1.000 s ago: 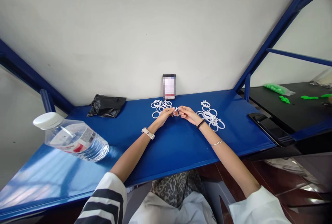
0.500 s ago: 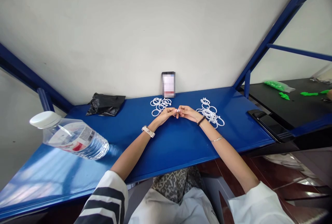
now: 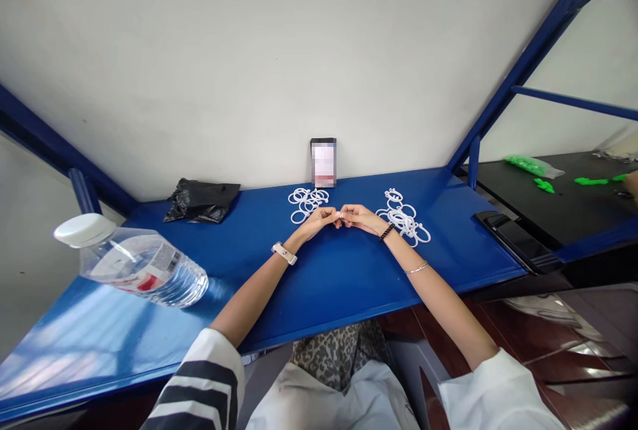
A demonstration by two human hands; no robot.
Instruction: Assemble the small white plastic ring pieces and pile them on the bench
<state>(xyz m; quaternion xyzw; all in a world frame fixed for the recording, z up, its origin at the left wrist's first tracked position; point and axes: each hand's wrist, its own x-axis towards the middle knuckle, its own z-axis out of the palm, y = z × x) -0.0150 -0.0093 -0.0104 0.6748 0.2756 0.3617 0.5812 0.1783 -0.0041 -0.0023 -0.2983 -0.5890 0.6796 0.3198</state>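
Over the middle of the blue table (image 3: 329, 284), my left hand (image 3: 321, 218) and my right hand (image 3: 359, 217) meet at the fingertips. Both are closed in a pinch on a small white piece (image 3: 341, 215); fingers cover most of it, so its full shape is hidden. A loose group of white plastic rings (image 3: 300, 197) with small ball-like ends lies just beyond my left hand. To the right of my right wrist is another heap of white rings (image 3: 400, 222), several overlapping.
A phone (image 3: 323, 163) with a blurred screen leans against the wall. At left are a black plastic bag (image 3: 202, 201) and a large clear water bottle (image 3: 144, 264). A dark phone-like slab (image 3: 516, 238) lies by the right edge. Green pieces (image 3: 528, 164) sit on the black neighbouring table.
My fingertips have drawn closer together over the white piece, and less of it shows now. The rings and other objects stay where they were.
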